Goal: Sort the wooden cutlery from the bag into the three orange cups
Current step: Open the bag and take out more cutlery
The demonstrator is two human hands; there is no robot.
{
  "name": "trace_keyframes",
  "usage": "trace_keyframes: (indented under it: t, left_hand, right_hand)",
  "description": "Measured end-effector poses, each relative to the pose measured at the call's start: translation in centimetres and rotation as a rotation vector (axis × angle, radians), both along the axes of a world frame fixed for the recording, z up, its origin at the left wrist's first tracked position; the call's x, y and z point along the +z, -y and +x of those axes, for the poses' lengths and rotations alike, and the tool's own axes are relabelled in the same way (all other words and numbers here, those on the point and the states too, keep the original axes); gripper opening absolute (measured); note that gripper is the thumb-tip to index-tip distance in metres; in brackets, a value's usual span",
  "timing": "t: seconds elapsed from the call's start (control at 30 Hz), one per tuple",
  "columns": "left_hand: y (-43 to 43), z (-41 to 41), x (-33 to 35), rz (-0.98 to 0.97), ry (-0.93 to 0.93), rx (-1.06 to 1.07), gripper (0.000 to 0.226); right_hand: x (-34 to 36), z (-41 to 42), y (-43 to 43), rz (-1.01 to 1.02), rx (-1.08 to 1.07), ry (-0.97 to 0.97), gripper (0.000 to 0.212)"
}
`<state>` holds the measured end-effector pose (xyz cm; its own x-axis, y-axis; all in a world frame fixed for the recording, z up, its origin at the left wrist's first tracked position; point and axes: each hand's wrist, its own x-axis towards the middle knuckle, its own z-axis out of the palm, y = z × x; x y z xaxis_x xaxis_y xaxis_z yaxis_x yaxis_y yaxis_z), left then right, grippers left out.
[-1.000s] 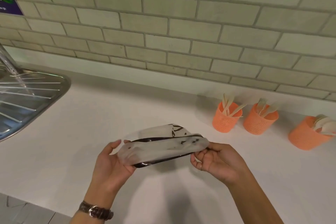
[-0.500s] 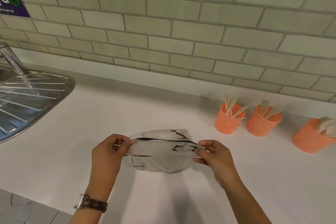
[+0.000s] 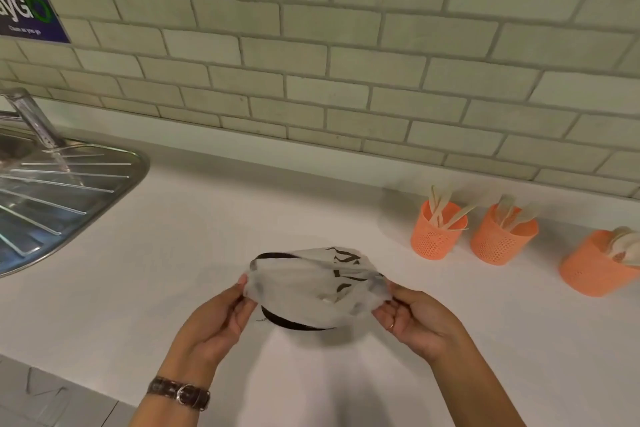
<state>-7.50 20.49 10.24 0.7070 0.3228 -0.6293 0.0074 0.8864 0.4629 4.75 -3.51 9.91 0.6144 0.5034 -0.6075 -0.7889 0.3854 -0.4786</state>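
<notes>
Head view – sole view available.

Location: the bag [image 3: 313,288] is at lower centre of the frame, held just above the white countertop [image 3: 173,253], well apart from the cups at the right edge.

Hands: the left hand [image 3: 211,319], wristwatch [image 3: 180,393] on its wrist, pinches the bag's left edge between thumb and curled fingers. The right hand [image 3: 417,321], a ring [image 3: 391,325] on one finger, pinches the right edge likewise. The bag is stretched between them.

Appearance: thin white film, slightly translucent, with dark printing toward its right side and a dark band showing along its upper and lower edges. It hangs slack and wrinkled. Whether any cutlery remains inside cannot be told.

Handling, as judged: very light, soft, no stiffness of its own – it will collapse wherever it is not held. The film looks slippery and liable to tear if pulled hard. The edges of the mouth are the sound places to take hold.

Cups: the first orange cup [image 3: 437,239], second orange cup [image 3: 500,243] and third orange cup [image 3: 595,270] stand in a row at right, perforated walls, each holding wooden cutlery [image 3: 446,213]. The third sits nearest the frame edge and appears tilted.

Surroundings: a steel drainboard [image 3: 52,198] and tap [image 3: 33,114] at left; tiled wall [image 3: 346,62] behind, with a dark sign [image 3: 27,14] at upper left.
</notes>
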Motion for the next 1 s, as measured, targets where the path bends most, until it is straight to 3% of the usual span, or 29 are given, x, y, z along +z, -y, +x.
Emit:
trace_keyframes:
  t: [0.07,0.1,0.13,0.2,0.23,0.3,0.33,0.43,0.5,0.6,0.67,0.77,0.87,0.93,1.0]
  left_hand:
    - [0.1,0.1,0.5,-0.093,0.044,-0.073,0.007]
    - [0.0,0.2,0.2,-0.125,0.052,-0.075,0.021]
    - [0.1,0.2,0.2,-0.178,0.063,-0.118,0.033]
    - [-0.1,0.5,0.1,-0.259,0.071,-0.073,0.021]
    - [-0.3,0.8,-0.1,-0.283,0.090,-0.039,0.029]
    - [-0.8,1.2,-0.1,-0.282,0.134,-0.078,0.060]
    - [-0.9,1.3,0.3,-0.240,0.148,-0.116,0.062]
    - [-0.9,1.2,1.3,0.082,0.205,-0.240,0.064]
    - [-1.0,1.1,1.3,0.368,0.185,-0.303,0.080]
    - [-1.2,0.8,1.3,0.692,0.097,-0.349,0.076]
    - [-1.3,0.6,1.1,0.802,0.064,-0.353,0.066]
    - [-1.7,-0.2,1.0,0.917,0.058,-0.422,0.071]
    - [-1.4,-0.4,0.8,1.046,-0.004,-0.450,0.057]
    - [-0.7,-0.2,0.3,1.196,-0.060,-0.404,0.048]
    - [0.0,-0.2,0.1,1.303,-0.068,-0.324,0.033]
  right_hand:
    - [-0.1,0.2,0.3,0.019,0.041,-0.076,0.015]
    - [-0.2,0.4,0.3,0.025,0.057,-0.087,0.015]
    - [-0.5,0.6,0.2,0.027,0.055,-0.082,0.031]
    - [-1.0,1.2,0.4,0.067,0.017,-0.065,0.061]
    - [-0.9,1.5,0.5,0.093,0.019,-0.059,0.063]
    - [-0.3,1.8,0.5,0.117,0.067,-0.014,0.040]
    - [0.2,1.9,0.5,0.121,0.095,0.030,0.031]
    - [0.9,2.2,1.4,0.052,0.201,0.252,0.040]
    - [1.3,1.8,1.8,-0.165,0.345,0.463,0.054]
    - [1.3,1.1,1.1,-0.544,0.366,0.773,0.040]
    - [1.0,0.9,0.4,-0.705,0.265,0.914,0.025]
    - [0.2,1.3,0.2,-0.872,0.175,1.047,0.014]
    - [-0.3,1.5,0.1,-1.104,0.140,1.243,0.018]
    - [-0.2,1.6,-0.1,-1.165,0.111,1.288,0.017]
    - [0.1,1.7,-0.2,-1.056,0.133,1.109,0.017]
